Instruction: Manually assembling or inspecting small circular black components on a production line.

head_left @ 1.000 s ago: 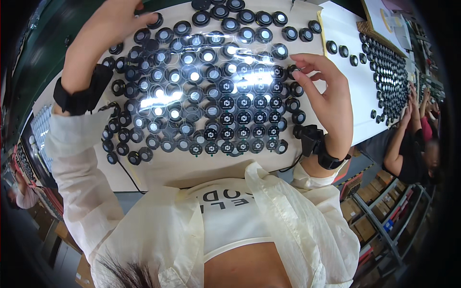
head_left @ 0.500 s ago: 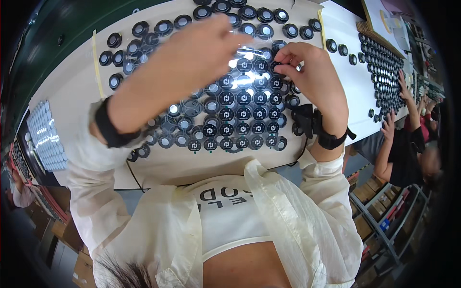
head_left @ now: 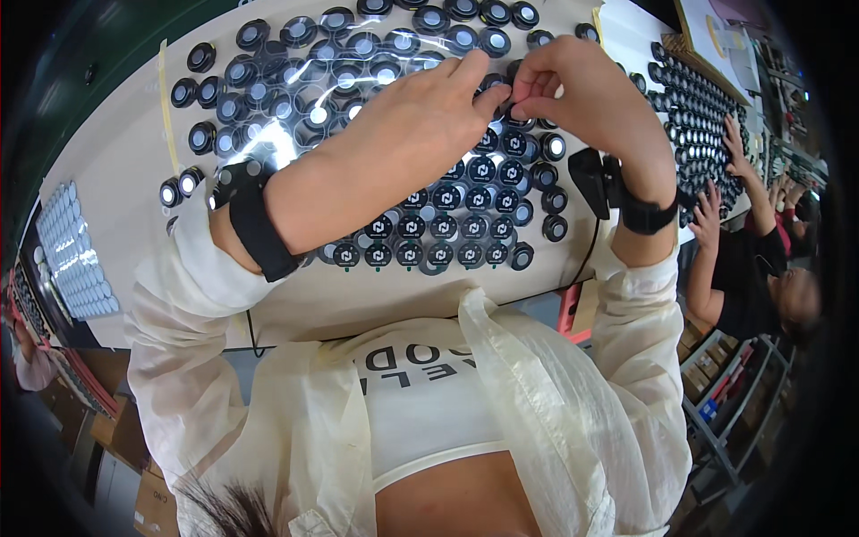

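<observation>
My left hand (head_left: 445, 100) reaches across from the left, its thumb and fingertips brought together beside my right hand; what they pinch is too small to make out. My right hand (head_left: 582, 89) pinches a small dark piece, seemingly a round black label (head_left: 516, 111), by its edge. Beneath both hands a clear sheet (head_left: 309, 85) lies over rows of round black parts (head_left: 298, 32) with pale centres. Rows of round black labels (head_left: 445, 226) with white symbols sit on the sheet's near right part. Glare and my left forearm hide some of it.
Strips of yellow tape (head_left: 168, 107) run along the pale table (head_left: 107, 170). A stack of pale blue round pieces (head_left: 76, 255) lies at far left. At right, a co-worker's hands (head_left: 707, 215) touch another dense group of black parts (head_left: 702, 134). A dark cable (head_left: 591, 246) hangs near my right wrist.
My left hand has moved right and down to meet my right hand at its fingertips. My right hand has shifted slightly up and right. The view has shifted a little.
</observation>
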### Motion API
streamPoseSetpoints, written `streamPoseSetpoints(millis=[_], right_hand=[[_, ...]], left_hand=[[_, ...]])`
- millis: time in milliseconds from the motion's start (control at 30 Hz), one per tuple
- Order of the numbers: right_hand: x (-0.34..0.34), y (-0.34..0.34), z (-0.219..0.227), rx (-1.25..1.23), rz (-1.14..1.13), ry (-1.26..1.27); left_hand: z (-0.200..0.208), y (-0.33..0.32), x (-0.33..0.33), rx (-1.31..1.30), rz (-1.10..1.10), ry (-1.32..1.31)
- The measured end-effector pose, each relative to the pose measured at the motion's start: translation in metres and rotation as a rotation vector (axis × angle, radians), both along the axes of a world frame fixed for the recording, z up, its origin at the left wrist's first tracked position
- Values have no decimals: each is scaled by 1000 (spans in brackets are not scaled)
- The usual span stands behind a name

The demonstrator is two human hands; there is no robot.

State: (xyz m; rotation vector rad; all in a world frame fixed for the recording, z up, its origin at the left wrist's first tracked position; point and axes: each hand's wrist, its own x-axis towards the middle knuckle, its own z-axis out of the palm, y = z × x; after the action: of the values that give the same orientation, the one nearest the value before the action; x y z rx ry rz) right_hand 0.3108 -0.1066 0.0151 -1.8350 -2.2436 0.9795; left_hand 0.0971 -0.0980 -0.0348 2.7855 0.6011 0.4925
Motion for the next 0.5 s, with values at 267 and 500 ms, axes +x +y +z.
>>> streamPoseSetpoints(millis=[267,500], right_hand=[[-9,-57,28,342,-216,301],[-34,-65,10,120,-551,980]], left_hand=[[-1,27,-11,-497,-52,-153],[20,36,-29,-1490,-139,-481]])
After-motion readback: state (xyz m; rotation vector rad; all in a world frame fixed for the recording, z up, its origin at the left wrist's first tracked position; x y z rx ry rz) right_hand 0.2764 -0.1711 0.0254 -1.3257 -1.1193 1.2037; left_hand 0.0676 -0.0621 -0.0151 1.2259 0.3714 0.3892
